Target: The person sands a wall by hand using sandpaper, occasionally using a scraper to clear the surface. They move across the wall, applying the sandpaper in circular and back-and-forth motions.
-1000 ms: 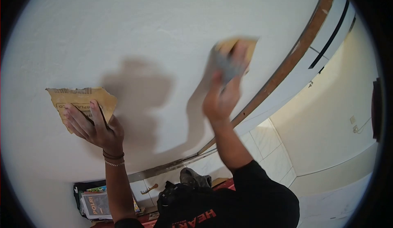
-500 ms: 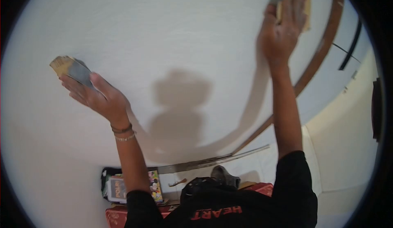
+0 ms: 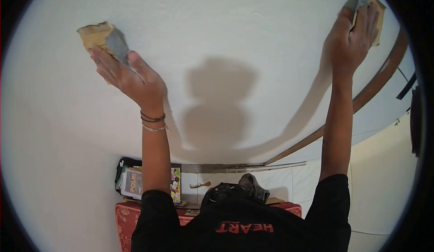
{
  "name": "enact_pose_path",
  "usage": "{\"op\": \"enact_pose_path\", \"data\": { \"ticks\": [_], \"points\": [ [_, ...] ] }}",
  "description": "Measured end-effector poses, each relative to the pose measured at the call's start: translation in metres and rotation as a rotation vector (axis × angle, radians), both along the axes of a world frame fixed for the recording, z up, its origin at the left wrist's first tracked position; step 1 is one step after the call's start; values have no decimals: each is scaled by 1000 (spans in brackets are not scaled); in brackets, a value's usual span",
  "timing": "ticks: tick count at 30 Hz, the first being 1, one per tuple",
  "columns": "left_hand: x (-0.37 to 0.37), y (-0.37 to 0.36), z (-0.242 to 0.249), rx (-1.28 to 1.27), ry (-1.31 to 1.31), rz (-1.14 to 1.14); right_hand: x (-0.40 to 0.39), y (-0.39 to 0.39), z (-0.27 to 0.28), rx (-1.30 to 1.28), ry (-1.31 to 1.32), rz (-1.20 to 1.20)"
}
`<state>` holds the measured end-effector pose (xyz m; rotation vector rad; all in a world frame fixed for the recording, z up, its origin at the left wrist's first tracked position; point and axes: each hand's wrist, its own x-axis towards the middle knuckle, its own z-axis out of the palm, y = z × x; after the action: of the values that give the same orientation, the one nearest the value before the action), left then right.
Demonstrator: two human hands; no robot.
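Note:
My left hand (image 3: 135, 82) presses a folded sheet of sandpaper (image 3: 100, 35) against the pale wall (image 3: 217, 26) at the upper left. Its tan paper backing faces me and a grey fold shows near the thumb, which stands apart from the other fingers. At the upper right, my right hand (image 3: 349, 46) holds a second folded sandpaper sheet (image 3: 381, 14) to the same wall, thumb on the grey fold and fingers over the tan backing. Both arms are stretched out, and two bracelets circle the left wrist.
A brown wooden strip (image 3: 312, 136) curves up the right side of the wall. Below lie books (image 3: 131, 182), a brown comb-like object (image 3: 200, 185) on white tiles, a dark shoe (image 3: 247, 180) and a red patterned surface (image 3: 125, 218). My shadow falls on the wall.
My left hand has slid its sandpaper upward on the wall. The right hand has moved lower and to the right with its sheet. The camera view has shifted slightly.

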<state>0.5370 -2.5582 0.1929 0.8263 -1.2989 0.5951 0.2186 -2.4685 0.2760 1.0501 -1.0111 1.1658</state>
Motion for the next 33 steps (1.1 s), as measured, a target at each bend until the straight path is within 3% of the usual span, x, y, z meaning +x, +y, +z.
{"op": "enact_pose_path", "data": {
  "ticks": [3,5,9,13,15,18,21,22,24,26,28,29,33],
  "points": [
    [7,-4,-5,-7,72,6,0,0,2,-18,-8,-26],
    [10,-4,-19,-35,-56,55,0,-2,6,-34,28,-4],
    [12,-8,-48,2,-57,14,-13,-9,5,-49,80,37],
    [13,-6,-100,60,-46,23,-39,-3,5,209,86,-135],
    [21,-4,-132,78,-90,34,-13,-10,0,-5,60,12],
    [32,-3,-150,183,42,-11,-19,-15,-2,-122,88,0],
    [44,-7,-113,322,521,-132,-7,-6,-9,11,11,34],
    [41,-8,-101,330,525,-133,-8,-6,-10,19,14,32],
    [36,-10,-86,330,472,63,-11,-7,-8,12,101,66],
    [17,-6,-107,217,322,90,-12,-11,-10,-18,110,55],
    [7,7,-145,154,-237,88,-6,-10,-10,-51,123,45],
    [4,12,-152,155,-211,-60,-1,-8,-10,-38,107,50],
    [25,0,-108,172,15,22,-2,-6,-10,-27,88,23]
  ]
}}
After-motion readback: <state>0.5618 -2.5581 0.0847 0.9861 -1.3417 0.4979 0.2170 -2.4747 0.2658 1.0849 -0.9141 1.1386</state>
